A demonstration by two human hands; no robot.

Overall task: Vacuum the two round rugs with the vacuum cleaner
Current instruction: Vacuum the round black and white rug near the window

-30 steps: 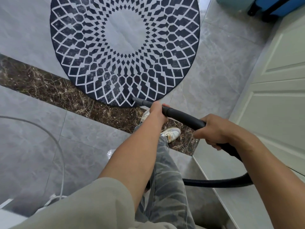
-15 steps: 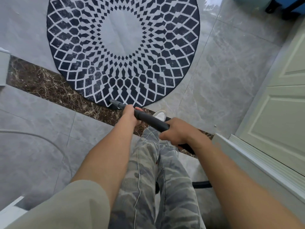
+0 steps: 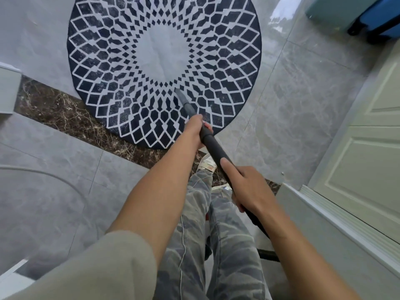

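A round rug (image 3: pixel 112 68) with a dark blue and white diamond pattern lies on the grey tiled floor ahead of me. The black vacuum wand (image 3: pixel 213 148) slants up over its near part, and its grey nozzle tip (image 3: pixel 180 95) rests on the pattern just below the plain centre. My left hand (image 3: pixel 194 128) grips the wand near the front. Further back, my right hand (image 3: pixel 244 187) holds the wand with the forefinger stretched along it. The black hose (image 3: pixel 267 254) trails behind my right arm. Only one rug is in view.
A pale panelled door (image 3: pixel 365 169) and its white threshold (image 3: pixel 324 213) stand at the right. A blue suitcase (image 3: pixel 381 20) sits at the top right. A dark marble strip (image 3: pixel 65 113) crosses the floor under the rug's near edge. A thin grey cord (image 3: pixel 54 178) curves at the left.
The nozzle has moved from the rug's near edge forward onto the pattern toward its centre. Both hands pushed forward with the wand, and the view shifted closer to the rug.
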